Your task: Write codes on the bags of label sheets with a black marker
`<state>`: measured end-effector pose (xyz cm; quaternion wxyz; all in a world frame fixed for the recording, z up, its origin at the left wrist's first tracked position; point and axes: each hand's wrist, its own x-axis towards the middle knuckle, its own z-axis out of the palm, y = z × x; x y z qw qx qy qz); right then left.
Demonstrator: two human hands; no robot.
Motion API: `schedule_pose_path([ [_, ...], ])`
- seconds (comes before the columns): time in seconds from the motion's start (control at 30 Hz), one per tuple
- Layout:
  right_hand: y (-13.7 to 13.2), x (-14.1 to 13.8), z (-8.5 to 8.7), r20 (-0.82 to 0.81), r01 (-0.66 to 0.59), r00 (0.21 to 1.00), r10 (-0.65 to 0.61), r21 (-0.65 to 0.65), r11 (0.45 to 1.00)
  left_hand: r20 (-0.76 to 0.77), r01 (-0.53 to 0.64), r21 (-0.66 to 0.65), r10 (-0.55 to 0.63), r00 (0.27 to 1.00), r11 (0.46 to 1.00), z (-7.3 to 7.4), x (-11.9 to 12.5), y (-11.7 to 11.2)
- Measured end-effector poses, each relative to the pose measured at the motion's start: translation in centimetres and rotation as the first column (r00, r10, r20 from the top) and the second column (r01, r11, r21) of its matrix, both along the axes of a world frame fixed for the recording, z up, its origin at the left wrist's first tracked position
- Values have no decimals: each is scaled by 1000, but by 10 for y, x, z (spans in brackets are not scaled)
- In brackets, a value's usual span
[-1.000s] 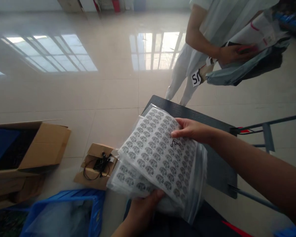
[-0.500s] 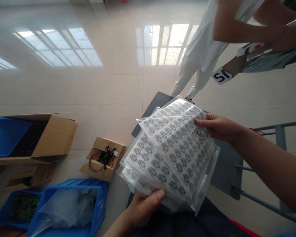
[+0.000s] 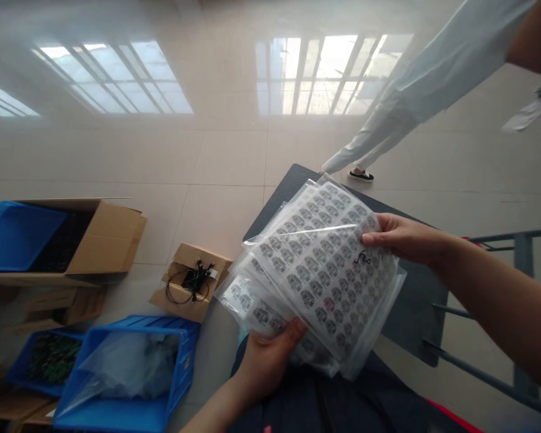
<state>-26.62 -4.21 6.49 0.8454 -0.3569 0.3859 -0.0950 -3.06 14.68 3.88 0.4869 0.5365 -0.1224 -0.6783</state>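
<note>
Several sheets of printed labels (image 3: 315, 264) in clear plastic bags are fanned out in front of me, over my lap and a dark board-like surface (image 3: 417, 300). The top sheet carries rows of small grey printed blocks, one reddish mark and a handwritten black scribble near its right side. My right hand (image 3: 403, 237) pinches the right edge of the top bag, thumb on top and fingers beneath. At the lower left, my left hand (image 3: 273, 355) grips the lower bags with its thumb over them; its other fingers are mostly hidden underneath.
A blue crate (image 3: 184, 355) holding clear plastic stands lower left, beside a smaller blue bin (image 3: 22, 376) of green pieces. A small carton (image 3: 174, 294) holds black cables; a larger carton (image 3: 110, 237) holds a blue tray. Grey metal bars (image 3: 491, 376) lie right. A person in white trousers (image 3: 397, 114) stands beyond.
The top bag has turned and shifted, covering more of the sheets below. My left hand has moved up and farther over the bags. The person beyond has moved toward the right.
</note>
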Motion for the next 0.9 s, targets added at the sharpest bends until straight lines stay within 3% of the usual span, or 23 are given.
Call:
schedule_pose_path([
  [0.13,2,-8,-3,-38,111,993,-112,-17,994,-7,-32,-2,32,999,999,-2,3,1],
  [0.27,0,-38,-10,-82,302,947,-310,-95,949,-31,-135,22,136,990,991,-6,7,4],
  [0.37,2,-65,-12,-121,456,868,-481,-186,870,-56,-221,65,224,973,973,-7,10,4],
  [0.53,12,-91,-6,-115,680,671,-733,-298,669,-76,-239,105,247,966,965,-3,11,0],
  [0.6,15,-93,-2,-115,724,607,-786,-327,607,-79,-243,124,254,964,962,-1,10,-3],
  [0.7,19,-93,2,-96,752,561,-822,-357,555,-85,-259,175,277,957,950,-1,9,-6],
  [0.8,27,-98,4,-88,766,533,-841,-373,524,-84,-249,228,274,958,941,-6,6,-8],
  [0.9,46,-114,0,-119,759,518,-847,-393,519,-44,-153,268,171,984,951,-16,-1,-9],
])
